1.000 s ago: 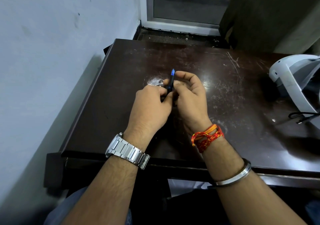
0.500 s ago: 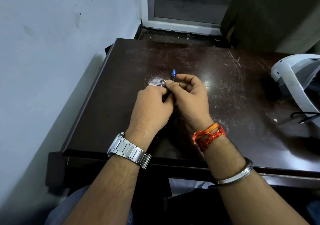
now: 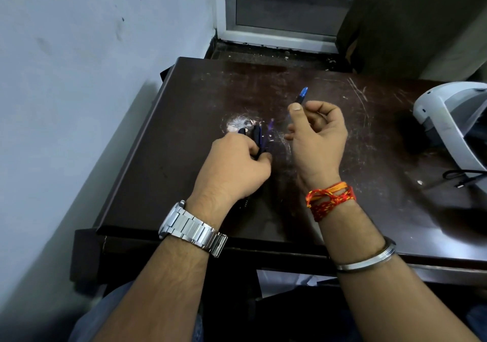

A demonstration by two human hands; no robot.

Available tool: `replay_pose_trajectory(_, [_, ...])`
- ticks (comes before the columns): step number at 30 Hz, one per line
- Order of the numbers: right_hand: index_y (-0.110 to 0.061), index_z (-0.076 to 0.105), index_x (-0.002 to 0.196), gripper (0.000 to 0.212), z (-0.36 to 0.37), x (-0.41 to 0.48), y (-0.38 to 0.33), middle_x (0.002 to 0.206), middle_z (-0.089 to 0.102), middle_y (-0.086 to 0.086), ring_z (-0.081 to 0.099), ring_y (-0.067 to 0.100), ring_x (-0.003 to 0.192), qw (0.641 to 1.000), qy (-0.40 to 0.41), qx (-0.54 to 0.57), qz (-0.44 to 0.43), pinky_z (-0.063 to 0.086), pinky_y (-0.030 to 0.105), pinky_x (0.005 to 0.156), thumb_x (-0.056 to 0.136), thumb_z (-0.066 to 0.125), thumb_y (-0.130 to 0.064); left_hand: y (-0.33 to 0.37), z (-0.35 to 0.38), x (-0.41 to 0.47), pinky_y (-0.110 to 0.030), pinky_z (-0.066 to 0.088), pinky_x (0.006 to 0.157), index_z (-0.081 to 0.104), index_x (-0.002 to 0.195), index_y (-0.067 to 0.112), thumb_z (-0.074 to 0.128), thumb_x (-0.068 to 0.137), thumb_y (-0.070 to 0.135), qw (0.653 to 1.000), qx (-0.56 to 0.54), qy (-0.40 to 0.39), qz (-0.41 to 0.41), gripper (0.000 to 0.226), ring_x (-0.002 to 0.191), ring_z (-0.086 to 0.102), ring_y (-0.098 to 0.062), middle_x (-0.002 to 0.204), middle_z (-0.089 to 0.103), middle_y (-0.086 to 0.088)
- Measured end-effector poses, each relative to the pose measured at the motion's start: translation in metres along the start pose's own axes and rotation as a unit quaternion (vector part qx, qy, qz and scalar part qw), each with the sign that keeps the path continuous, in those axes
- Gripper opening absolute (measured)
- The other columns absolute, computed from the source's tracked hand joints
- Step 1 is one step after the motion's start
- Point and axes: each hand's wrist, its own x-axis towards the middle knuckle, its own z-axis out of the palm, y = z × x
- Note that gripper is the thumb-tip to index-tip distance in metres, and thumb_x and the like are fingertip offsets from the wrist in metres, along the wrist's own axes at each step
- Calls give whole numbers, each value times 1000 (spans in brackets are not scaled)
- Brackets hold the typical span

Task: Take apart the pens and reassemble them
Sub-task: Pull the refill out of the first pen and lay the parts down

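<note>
My right hand (image 3: 316,136) is raised a little above the dark table (image 3: 163,162) and pinches a pen piece with a blue end (image 3: 302,95) that points up and away. My left hand (image 3: 234,167) rests on the table and grips a bunch of dark blue and black pens (image 3: 257,137), whose ends stick out past my fingers. A thin purple piece (image 3: 270,125) shows blurred just right of that bunch. The two hands are apart. Another dark pen part (image 3: 243,202) peeks out under my left wrist.
A white-grey device (image 3: 448,123) with a black cable (image 3: 459,177) sits at the table's right side. A blue-grey wall (image 3: 79,78) runs along the left edge. A window sill (image 3: 276,52) lies behind the table. The tabletop is scratched, with a white smudge (image 3: 237,124).
The hands were joined around one pen. Now my right hand has pulled away to the right and up with the blue-ended piece, while my left hand keeps the other pens.
</note>
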Motion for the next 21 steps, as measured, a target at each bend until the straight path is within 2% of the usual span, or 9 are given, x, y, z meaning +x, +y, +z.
replay_pose_trajectory(1, [-19, 58, 84, 18, 0, -1, 1, 74, 64, 5, 59, 12, 61, 1000, -10, -7, 8, 55, 24, 56, 89, 72, -8, -1, -1, 1, -12, 46, 47, 65, 61, 11, 67, 85, 31, 999, -11, 24, -19, 31, 49, 62, -8, 50, 63, 2])
replay_pose_trajectory(2, [-17, 60, 82, 17, 1, -2, 3, 71, 65, 4, 60, 12, 59, 999, -23, -11, 23, 53, 21, 53, 88, 72, -7, -2, -2, 3, -23, 56, 55, 65, 62, 10, 65, 86, 31, 998, -33, 47, -39, 32, 52, 66, -14, 54, 66, -1])
replay_pose_trajectory(4, [-13, 63, 78, 16, 3, -6, 6, 62, 66, 2, 62, 8, 51, 996, -62, -16, 63, 53, 19, 51, 86, 73, -3, -3, -3, 6, -36, 60, 60, 66, 67, 8, 61, 88, 31, 990, -83, 83, -74, 31, 57, 69, -24, 59, 69, -5])
replay_pose_trajectory(6, [-10, 65, 77, 15, 6, -10, 10, 55, 66, -1, 61, 6, 45, 989, -108, -18, 100, 52, 18, 49, 84, 73, 0, -6, -1, 9, -33, 52, 54, 66, 67, 6, 60, 88, 31, 983, -104, 115, -95, 33, 54, 64, -20, 54, 63, -1])
replay_pose_trajectory(9, [-9, 65, 76, 15, 10, -15, 15, 56, 66, 2, 60, 7, 45, 975, -169, -23, 141, 49, 19, 47, 84, 73, 1, -9, 2, 11, -25, 32, 46, 64, 58, 7, 63, 85, 34, 977, -128, 124, -114, 37, 43, 46, -10, 40, 49, 7])
replay_pose_trajectory(13, [-11, 66, 76, 16, 9, -18, 19, 56, 70, 0, 64, 8, 50, 965, -220, -59, 130, 54, 23, 53, 87, 69, 1, -14, 4, 13, -21, 33, 47, 70, 59, 13, 67, 76, 44, 965, -190, 109, -141, 36, 37, 47, -10, 38, 52, 10])
replay_pose_trajectory(15, [-12, 68, 76, 19, 8, -18, 19, 58, 72, 1, 68, 11, 55, 961, -239, -71, 121, 59, 28, 60, 88, 66, 3, -16, 5, 14, -19, 29, 44, 69, 53, 19, 72, 75, 42, 963, -202, 98, -152, 32, 31, 40, -5, 33, 45, 13])
replay_pose_trajectory(17, [-12, 70, 79, 22, 8, -18, 18, 62, 73, 2, 70, 11, 58, 956, -257, -74, 122, 61, 27, 62, 88, 62, 6, -18, 4, 17, -19, 29, 43, 67, 48, 25, 76, 74, 38, 961, -199, 97, -164, 31, 31, 39, -6, 31, 43, 13])
replay_pose_trajectory(21, [-15, 68, 78, 24, 10, -19, 18, 71, 71, 8, 65, 9, 54, 961, -227, -108, 116, 53, 20, 51, 89, 59, 4, -24, 0, 21, -21, 35, 35, 68, 59, 7, 78, 73, 32, 972, -110, 122, -167, 30, 42, 52, -17, 44, 53, 4])
